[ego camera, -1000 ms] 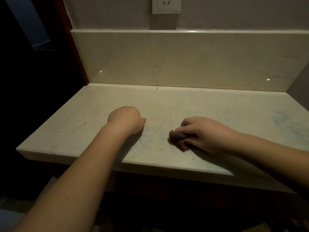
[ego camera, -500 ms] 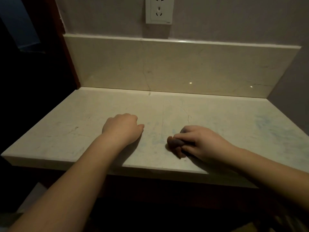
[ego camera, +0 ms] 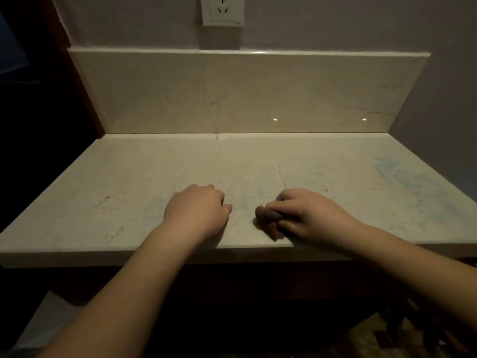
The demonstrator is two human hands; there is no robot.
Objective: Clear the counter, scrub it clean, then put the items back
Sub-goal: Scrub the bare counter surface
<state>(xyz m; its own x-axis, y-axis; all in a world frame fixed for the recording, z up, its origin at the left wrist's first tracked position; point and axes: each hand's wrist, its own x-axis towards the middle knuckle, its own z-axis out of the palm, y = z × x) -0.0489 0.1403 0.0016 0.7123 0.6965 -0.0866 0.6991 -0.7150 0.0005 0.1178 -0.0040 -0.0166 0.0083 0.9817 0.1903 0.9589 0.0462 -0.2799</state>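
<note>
The pale marble counter [ego camera: 144,187] fills the middle of the head view, with faint blue smears on its right part [ego camera: 397,174] and between my hands. My left hand [ego camera: 196,210] rests on the counter near the front edge as a loose fist, holding nothing. My right hand [ego camera: 309,215] sits to its right, fingers curled round a small dark scrubbing pad [ego camera: 268,215] that presses on the stone. Most of the pad is hidden under my fingers.
A marble backsplash [ego camera: 245,94] stands at the rear, with a white wall socket [ego camera: 222,10] above it. A grey wall [ego camera: 449,99] closes the right side. Dark space lies left of the counter, and the front edge [ego camera: 103,257] drops to dark floor.
My right hand with the pad has slid slightly left and nearer the front edge. My head has pulled back, so more of the counter's right end shows. The left hand stays put.
</note>
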